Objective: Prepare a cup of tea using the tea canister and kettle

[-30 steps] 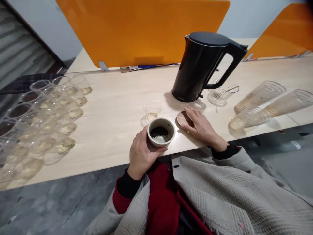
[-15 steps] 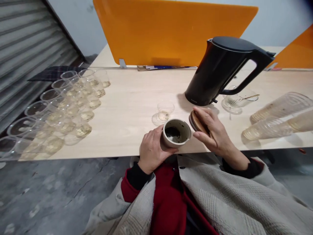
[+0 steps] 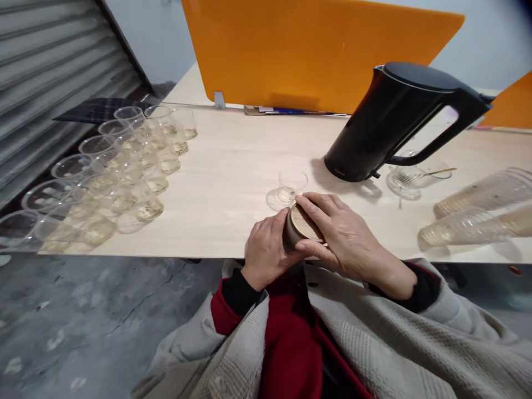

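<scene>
Lid-on step, as I read it. Left hand (image 3: 269, 249) is wrapped around the ceramic cup (image 3: 290, 239), holding it at the near table edge (image 3: 233, 183). Right hand (image 3: 338, 235) is curled over the top, pressing the wooden lid (image 3: 302, 224) onto the cup's mouth. Small glass (image 3: 291, 184) sits just beyond both hands; black kettle (image 3: 390, 122) is farther out, beyond the right hand. Next I'd want the lid seated flat, cup kept steady.

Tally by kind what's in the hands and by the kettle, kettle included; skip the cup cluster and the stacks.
jar: 1
lid: 1
black kettle: 1
small glass: 1
glass dish: 1
Total: 5
</scene>
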Available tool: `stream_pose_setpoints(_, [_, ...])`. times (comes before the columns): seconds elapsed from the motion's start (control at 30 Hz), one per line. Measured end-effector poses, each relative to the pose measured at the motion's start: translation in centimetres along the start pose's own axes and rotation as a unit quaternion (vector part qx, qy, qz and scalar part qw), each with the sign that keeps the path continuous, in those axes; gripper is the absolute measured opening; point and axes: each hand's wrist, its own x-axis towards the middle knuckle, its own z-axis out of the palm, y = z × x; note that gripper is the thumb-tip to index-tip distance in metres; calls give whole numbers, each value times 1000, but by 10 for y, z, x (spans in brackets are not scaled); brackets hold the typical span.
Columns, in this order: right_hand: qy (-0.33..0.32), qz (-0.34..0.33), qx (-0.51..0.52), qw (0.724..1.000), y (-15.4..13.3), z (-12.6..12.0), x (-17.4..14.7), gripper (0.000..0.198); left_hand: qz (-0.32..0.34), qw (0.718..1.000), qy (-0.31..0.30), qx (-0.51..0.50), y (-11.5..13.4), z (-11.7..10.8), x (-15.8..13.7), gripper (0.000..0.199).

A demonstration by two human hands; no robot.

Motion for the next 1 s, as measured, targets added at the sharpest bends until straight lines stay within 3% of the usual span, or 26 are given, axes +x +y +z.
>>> stream_pose_setpoints(0.3, [-22,8,-37,999,-2,10,3,90,5,1000,1,3,2,-1,0,88])
stream_pose_setpoints(0.53, [-43,0,-50,998,-3,10,3,105,31,999,28,27,0,4,-4,100])
stream_pose_setpoints(0.77, [36,-16,-2,999,9,18,-9,93,32,999,15,15,-3,-1,-6,96])
stream_pose_setpoints(0.87, [80,-13,8,997,18,0,-21,85,42,999,15,-17,-5,-7,-8,96])
stream_pose_setpoints(1.0, [157,40,-64,985,38,-44,-17,81,36,998,12,-42,-7,-9,-10,86])
